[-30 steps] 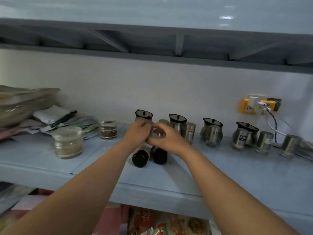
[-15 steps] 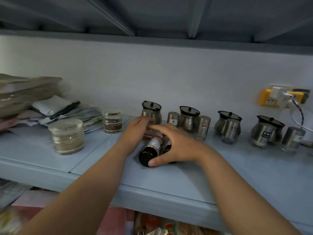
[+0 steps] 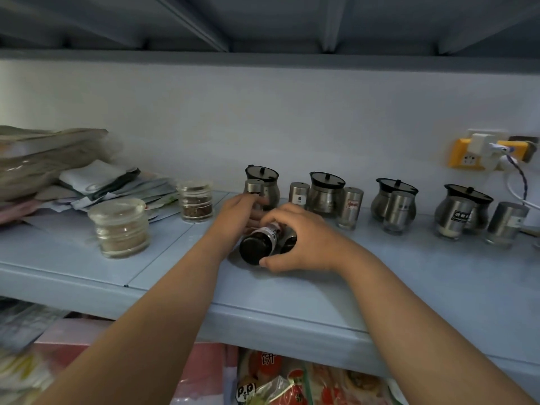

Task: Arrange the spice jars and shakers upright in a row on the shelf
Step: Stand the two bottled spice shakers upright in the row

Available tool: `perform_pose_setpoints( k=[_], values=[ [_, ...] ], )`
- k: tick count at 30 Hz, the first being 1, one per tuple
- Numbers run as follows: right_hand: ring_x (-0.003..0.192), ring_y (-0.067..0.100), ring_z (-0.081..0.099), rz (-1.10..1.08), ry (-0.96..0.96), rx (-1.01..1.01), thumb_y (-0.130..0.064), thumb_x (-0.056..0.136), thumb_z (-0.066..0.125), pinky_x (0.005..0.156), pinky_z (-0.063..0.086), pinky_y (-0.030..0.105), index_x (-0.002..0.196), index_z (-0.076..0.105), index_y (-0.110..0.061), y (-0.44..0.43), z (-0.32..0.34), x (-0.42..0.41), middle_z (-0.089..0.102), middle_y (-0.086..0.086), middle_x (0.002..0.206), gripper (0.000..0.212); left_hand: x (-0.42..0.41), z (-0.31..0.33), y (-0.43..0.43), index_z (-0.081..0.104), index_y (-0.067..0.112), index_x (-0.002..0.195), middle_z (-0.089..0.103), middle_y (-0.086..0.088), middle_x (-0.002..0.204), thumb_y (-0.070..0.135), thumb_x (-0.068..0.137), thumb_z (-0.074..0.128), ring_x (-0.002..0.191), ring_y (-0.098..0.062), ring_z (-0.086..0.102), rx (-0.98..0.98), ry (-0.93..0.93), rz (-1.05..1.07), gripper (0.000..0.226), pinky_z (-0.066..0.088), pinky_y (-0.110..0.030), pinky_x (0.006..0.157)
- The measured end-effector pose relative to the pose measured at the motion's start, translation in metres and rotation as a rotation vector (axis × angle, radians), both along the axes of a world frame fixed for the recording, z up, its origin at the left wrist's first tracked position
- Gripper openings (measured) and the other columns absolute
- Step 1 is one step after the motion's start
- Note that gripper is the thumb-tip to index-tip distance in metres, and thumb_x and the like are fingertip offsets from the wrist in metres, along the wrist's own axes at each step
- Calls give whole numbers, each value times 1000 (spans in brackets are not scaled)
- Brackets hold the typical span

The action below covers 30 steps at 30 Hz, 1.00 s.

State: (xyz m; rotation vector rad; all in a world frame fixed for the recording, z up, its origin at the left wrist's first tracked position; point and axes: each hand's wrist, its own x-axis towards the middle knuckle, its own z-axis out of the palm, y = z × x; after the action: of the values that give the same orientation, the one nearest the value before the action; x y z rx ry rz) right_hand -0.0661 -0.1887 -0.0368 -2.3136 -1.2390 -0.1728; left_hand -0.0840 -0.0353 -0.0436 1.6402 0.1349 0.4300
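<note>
Two dark-capped spice bottles lie on their sides mid-shelf. The left bottle (image 3: 257, 247) points its black cap at me, and the second bottle (image 3: 288, 243) is mostly hidden beside it. My right hand (image 3: 304, 238) curls over both, thumb under the left bottle's cap. My left hand (image 3: 236, 217) holds the left bottle's far end, fingers by the base of a small steel shaker (image 3: 253, 187). Behind them, steel jars with black lids (image 3: 325, 192) and more steel shakers (image 3: 352, 206) stand upright in a row along the wall.
Two glass jars stand to the left, a wide one (image 3: 119, 226) and a smaller one (image 3: 196, 200). Papers and bags (image 3: 58, 171) are piled far left. A yellow socket with plug and cable (image 3: 482, 153) hangs on the wall at right. Food packets fill the lower shelf (image 3: 292, 378).
My right hand has closed over the lying bottles and the left bottle's cap end has lifted slightly toward me. My left hand dropped from the shaker top to the bottle's far end.
</note>
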Motion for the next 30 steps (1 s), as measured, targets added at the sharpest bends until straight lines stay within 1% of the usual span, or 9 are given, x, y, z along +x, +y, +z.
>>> perform_pose_setpoints(
  k=[6,9,13,16,20,23,25,28,30],
  values=[
    [99,5,57,20,287,328,-46,62,68,86,44,23,101,61,-32,0,2,6,59,-7,108,42,-1,0,4,65,2,106,66,-10,94,15,91,46,81,-17,64,-1,-67,-42,27,53,-17,62],
    [99,16,63,-6,377,458,-45,65,64,91,50,32,103,65,-25,-2,1,11,65,0,109,43,0,-3,5,65,4,110,68,-15,106,15,93,44,95,-25,65,-13,-42,-108,29,53,-34,82],
    [96,18,62,-25,401,518,-51,63,59,91,46,35,92,65,-31,0,1,14,65,1,106,35,-4,-5,2,61,4,113,64,-11,100,-10,80,52,96,-23,58,62,-90,-158,38,49,-29,80],
    [99,17,60,-26,440,597,-53,59,53,92,43,36,87,67,-28,0,3,16,66,2,102,40,-5,-10,0,57,7,116,63,-8,105,0,65,61,97,-19,61,159,-165,-267,51,49,-28,84],
    [96,12,59,-21,470,623,-46,66,51,90,42,33,90,67,-24,1,4,17,68,-2,99,36,-3,-13,-1,57,16,119,65,-3,118,11,73,77,108,-20,62,259,-168,-237,50,51,-34,94],
    [101,16,57,-58,498,659,-49,68,48,87,42,33,98,65,-16,3,4,20,66,5,107,48,-3,-12,-2,57,13,118,66,-3,113,9,75,76,101,-19,64,266,-210,-204,47,53,-26,84],
    [102,13,58,-104,531,666,-55,71,46,83,43,28,102,64,-22,5,4,20,65,-1,107,50,-5,-11,-4,56,8,115,67,-2,106,4,74,76,95,-15,66,215,-249,-194,47,54,-21,79],
    [106,12,60,-127,559,662,-73,69,43,95,45,34,108,64,-28,6,4,23,67,-4,112,63,-7,-9,-7,56,6,111,67,3,99,3,72,77,88,-7,66,209,-278,-159,45,54,-16,77],
    [109,11,58,-143,533,641,-74,79,38,98,43,34,112,62,-30,7,5,23,65,-6,114,60,-6,-9,-7,56,10,107,66,4,95,4,72,77,82,-5,66,195,-289,-141,42,53,-14,73]
  ],
)
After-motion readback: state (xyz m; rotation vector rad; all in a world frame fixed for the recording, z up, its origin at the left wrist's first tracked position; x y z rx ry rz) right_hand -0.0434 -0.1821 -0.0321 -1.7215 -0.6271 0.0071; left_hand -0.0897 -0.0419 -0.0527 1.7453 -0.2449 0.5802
